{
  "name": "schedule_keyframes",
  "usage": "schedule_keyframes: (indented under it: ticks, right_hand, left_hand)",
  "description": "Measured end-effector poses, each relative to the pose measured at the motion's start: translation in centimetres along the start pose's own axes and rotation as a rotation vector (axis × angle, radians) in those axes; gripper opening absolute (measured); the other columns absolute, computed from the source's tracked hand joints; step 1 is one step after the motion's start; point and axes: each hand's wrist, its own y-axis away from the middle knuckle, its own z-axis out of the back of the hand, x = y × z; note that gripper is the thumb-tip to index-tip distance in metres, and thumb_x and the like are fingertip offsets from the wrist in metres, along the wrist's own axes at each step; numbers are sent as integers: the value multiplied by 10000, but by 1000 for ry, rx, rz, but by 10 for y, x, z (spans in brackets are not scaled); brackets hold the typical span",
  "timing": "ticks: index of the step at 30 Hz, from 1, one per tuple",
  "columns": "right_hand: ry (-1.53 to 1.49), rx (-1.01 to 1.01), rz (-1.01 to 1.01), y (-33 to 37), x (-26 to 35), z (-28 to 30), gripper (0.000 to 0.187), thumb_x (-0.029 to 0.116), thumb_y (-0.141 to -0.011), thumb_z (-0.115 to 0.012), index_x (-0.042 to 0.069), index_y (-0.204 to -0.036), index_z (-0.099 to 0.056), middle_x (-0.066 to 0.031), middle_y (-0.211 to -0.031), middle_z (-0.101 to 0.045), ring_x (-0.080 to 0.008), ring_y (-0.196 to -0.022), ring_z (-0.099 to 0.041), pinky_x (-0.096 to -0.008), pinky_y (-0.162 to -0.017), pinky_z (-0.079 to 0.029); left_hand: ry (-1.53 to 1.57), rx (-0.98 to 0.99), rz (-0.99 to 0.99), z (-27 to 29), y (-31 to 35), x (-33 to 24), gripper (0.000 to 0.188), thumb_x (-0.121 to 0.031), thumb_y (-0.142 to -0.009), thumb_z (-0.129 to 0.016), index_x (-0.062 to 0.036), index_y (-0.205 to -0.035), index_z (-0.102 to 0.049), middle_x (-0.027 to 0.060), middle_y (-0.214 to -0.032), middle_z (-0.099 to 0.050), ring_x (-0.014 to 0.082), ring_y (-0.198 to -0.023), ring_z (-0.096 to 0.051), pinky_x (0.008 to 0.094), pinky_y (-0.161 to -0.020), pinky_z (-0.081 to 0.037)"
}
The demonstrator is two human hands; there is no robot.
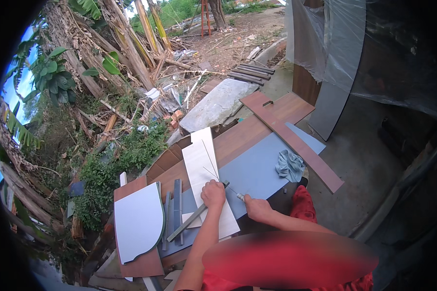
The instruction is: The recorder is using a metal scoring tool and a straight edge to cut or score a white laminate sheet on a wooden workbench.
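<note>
My left hand (213, 194) is closed around a narrow grey strip (192, 222), which slants over the cream board (197, 162). To its right, my right hand (258, 208) grips a thin-shafted tool (241, 197) with a pale handle end. The shaft points toward the strip's upper end; I cannot make out the tip or the tool's exact kind. Beneath the cream board lies a blue-grey panel (250, 182). Two more grey strips (177, 208) rest left of my left hand, next to a white panel (138, 223) with a curved edge.
A long brown board (296, 143) crosses the work surface at the right, near a crumpled grey-blue cloth (290, 166). Behind are a stone slab (218, 104) and dark bars (252, 72). Plastic sheeting (388, 58) hangs at right; plants (121, 165) crowd the left.
</note>
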Motion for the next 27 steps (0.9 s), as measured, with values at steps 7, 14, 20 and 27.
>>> schedule_keyframes:
  ticks: [7, 14, 20, 27]
  right_hand:
    - [60, 6, -61, 79, -21, 9, 227, 174, -896, -438, 6, -1046, -408, -239, -751, -628, -428, -709, -628, -538, -622, -475]
    - [16, 14, -10, -31, 14, 8, 218, 82, -829, -438, -32, -1014, -454, -248, -796, -645, -413, -765, -643, -516, -681, -491]
    - [52, 92, -63, 33, 1, 18, 209, 124, -857, -436, -2, -1023, -453, -234, -778, -646, -416, -750, -644, -523, -670, -493]
    - [64, 84, -62, 55, -10, 23, 223, 122, -854, -433, -7, -1034, -454, -244, -795, -642, -429, -747, -637, -529, -661, -488]
  left_hand:
    - [2, -6, -22, 2, -1, 0, 278, -242, -845, -452, -26, -825, -626, 162, -871, -626, 346, -841, -603, 482, -776, -468]
    - [-30, -17, -23, -6, 0, -2, 275, -259, -839, -465, -47, -833, -641, 144, -882, -630, 321, -846, -608, 466, -759, -482]
    - [-29, -35, -16, -5, -1, 4, 276, -256, -840, -464, -46, -821, -642, 139, -868, -634, 324, -833, -611, 469, -747, -484]
    - [-43, -51, -51, -5, -1, 1, 274, -256, -839, -463, -51, -811, -643, 138, -854, -633, 325, -820, -613, 473, -737, -485]
